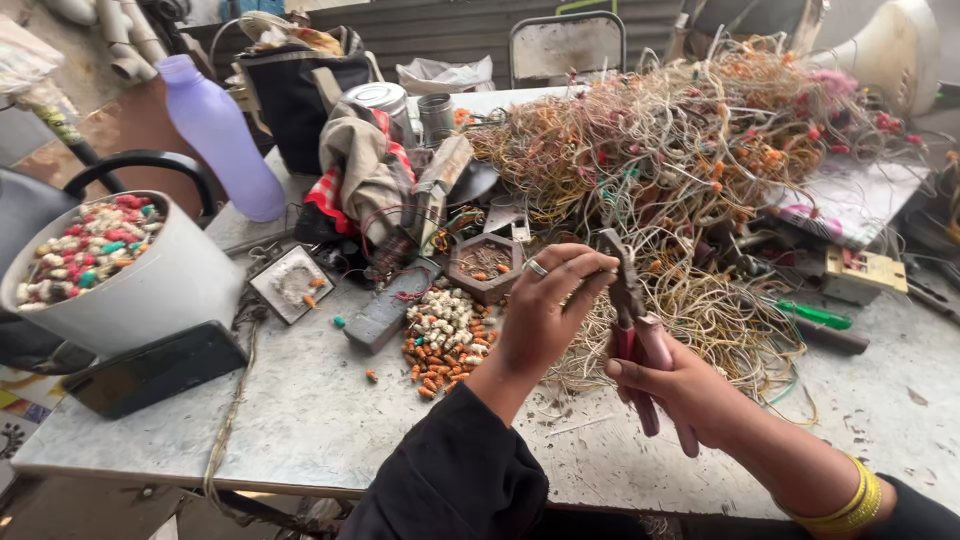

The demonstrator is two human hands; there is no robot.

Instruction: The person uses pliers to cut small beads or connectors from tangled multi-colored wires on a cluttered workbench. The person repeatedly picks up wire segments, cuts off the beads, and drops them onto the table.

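Observation:
My right hand (678, 385) grips pliers (632, 318) with pink-red handles, jaws pointing up. My left hand (548, 310), a ring on one finger, pinches a thin wire right at the plier jaws. Both hands hover over the near edge of a big tangle of thin wires (690, 170) with small coloured caps, spread across a worn grey table (300, 410). Left of my left hand lies a pile of small orange and white caps (445, 335).
A white bucket (150, 285) full of coloured caps stands at the left beside a dark phone (155, 368). A purple bottle (222, 135), a dark bag (295, 100), cloth, metal cans, a hexagonal wooden tray (484, 266) and a green screwdriver (812, 314) crowd the table. A chair (565, 45) stands behind.

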